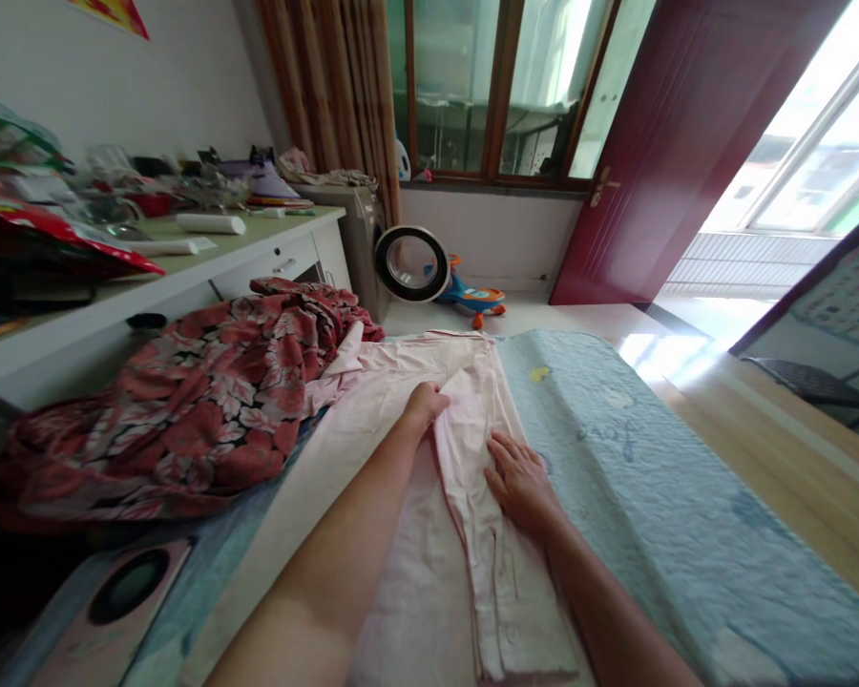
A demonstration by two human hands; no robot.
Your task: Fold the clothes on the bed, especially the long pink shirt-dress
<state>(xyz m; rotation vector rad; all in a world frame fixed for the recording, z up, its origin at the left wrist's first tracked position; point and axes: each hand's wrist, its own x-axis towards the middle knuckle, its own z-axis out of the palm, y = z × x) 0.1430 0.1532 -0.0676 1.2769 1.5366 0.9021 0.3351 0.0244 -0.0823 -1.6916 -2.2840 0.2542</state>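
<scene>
A pale pink shirt lies spread over the bed, with a sleeve folded lengthwise down its right part and a buttoned cuff near me. My left hand pinches the cloth at the sleeve's left edge, fingers closed on it. Flat on the sleeve's right side rests my right hand, its fingers stretched out. The shirt's collar end seems to be at the far side, but I cannot make it out clearly.
A light blue quilted cover lies under the shirt. Red floral cloth is heaped at left, beside a cluttered counter. Beyond stand a washing machine with its round door open, a blue ride-on toy and a red door.
</scene>
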